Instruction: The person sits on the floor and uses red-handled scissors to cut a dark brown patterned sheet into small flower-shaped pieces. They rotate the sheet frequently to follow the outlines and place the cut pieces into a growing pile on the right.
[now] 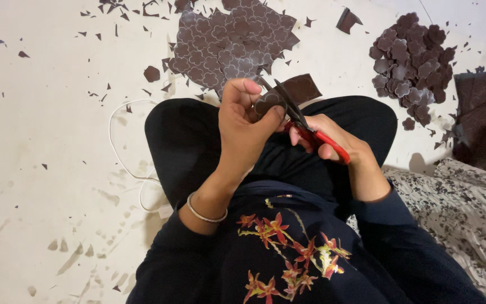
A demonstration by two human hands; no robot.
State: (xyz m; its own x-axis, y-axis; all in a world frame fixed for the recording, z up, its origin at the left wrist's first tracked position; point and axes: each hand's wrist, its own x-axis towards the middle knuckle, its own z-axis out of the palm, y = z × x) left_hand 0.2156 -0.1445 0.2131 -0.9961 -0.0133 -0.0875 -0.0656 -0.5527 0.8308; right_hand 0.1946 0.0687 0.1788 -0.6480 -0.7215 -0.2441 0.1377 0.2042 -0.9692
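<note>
- My left hand (pixel 243 129) pinches the brown cutout (pixel 269 102), fingers closed.
- My right hand (pixel 324 138) grips red scissors (pixel 305 126), blades open just beside my left thumb.
- I judge: turn piece, short snips.

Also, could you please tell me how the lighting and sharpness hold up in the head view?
Head view: soft, even light, no glare; a faint shadow beside the lap. The left hand, scissors and right hand are sharp; the flower-shaped pile is slightly softer towards the edge.
</note>
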